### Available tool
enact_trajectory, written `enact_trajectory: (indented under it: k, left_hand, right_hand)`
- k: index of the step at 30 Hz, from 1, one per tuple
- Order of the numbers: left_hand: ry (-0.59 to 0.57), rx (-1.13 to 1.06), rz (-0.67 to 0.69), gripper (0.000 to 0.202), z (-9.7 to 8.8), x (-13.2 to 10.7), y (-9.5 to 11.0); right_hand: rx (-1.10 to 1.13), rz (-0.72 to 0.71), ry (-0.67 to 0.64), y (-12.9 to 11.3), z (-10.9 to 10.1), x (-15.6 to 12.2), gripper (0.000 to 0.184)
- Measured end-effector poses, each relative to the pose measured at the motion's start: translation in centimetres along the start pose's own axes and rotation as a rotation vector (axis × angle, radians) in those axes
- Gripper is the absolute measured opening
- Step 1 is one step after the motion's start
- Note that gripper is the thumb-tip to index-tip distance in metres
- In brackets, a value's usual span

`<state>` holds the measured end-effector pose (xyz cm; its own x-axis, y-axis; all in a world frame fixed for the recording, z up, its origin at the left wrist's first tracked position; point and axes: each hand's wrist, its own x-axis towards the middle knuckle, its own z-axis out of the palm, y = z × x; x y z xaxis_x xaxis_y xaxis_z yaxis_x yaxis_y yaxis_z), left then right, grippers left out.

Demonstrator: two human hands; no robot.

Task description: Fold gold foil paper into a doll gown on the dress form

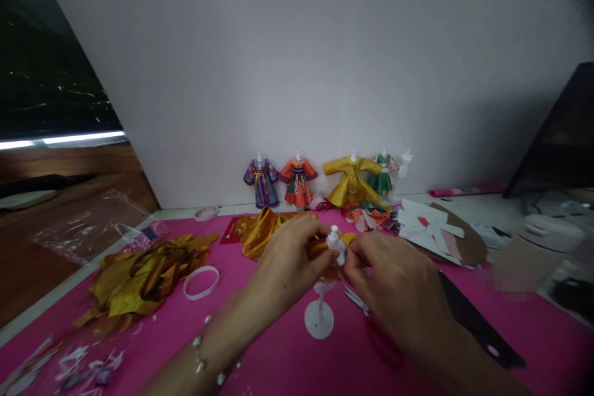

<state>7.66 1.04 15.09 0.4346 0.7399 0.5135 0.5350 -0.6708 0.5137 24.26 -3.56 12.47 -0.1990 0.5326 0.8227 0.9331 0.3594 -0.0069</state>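
A small white mannequin stand (320, 315) rises from the pink mat (260, 346), its round base in front of me. My left hand (290, 263) pinches golden fabric (320, 247) against the mannequin's torso (335, 244). From the right, my right hand (394, 278) has its fingers closed on the same torso and fabric. A bead bracelet sits on my left wrist.
Several dressed mini mannequins (297, 179) line the white wall, with a golden gown (351, 180) among them. Crumpled gold fabric scraps (143, 275) and a white tape ring (202, 281) lie left. Scissors (355, 298) rest under my right hand. Paper pieces (429, 226) sit at right.
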Motion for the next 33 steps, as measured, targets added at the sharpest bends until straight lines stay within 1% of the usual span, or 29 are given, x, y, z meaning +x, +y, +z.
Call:
enact_trajectory:
  k: [3, 7, 13, 18, 22, 27, 31, 33]
  left_hand:
    - [0.011, 0.003, 0.008, 0.013, 0.0, 0.1, 0.1]
    - [0.013, -0.009, -0.004, 0.014, -0.1, 0.1, 0.2]
    - [-0.029, -0.067, -0.045, 0.01, -0.4, 0.1, -0.2]
    - [-0.045, -0.119, -0.043, 0.008, -0.5, 0.1, -0.7]
    - [-0.079, -0.184, -0.041, 0.006, -0.6, 0.1, -0.9]
    - [-0.161, -0.369, -0.063, 0.005, -0.8, 0.2, -1.5]
    - [-0.192, -0.453, -0.085, 0.008, -0.7, 0.3, -1.9]
    - [-0.181, -0.464, -0.082, 0.011, -0.7, 0.3, -2.1]
  right_hand:
    - [-0.043, -0.035, -0.034, -0.1, 0.1, 0.0, 0.023]
    - [-0.041, -0.042, -0.035, -0.5, 0.4, -0.2, 0.024]
    - [0.177, 0.002, -0.025, -0.7, 0.2, -0.5, 0.017]
    - [0.354, -0.004, -0.029, 0.6, 0.1, -0.2, 0.015]
    - [0.476, 0.075, -0.051, 2.0, 0.1, 0.4, 0.013]
    - [0.613, 0.172, -0.11, 3.5, 0.4, 0.9, 0.007]
    - [0.746, 0.22, -0.169, 3.7, 0.8, 1.2, 0.012]
    - [0.792, 0.242, -0.191, 3.6, 1.0, 1.3, 0.013]
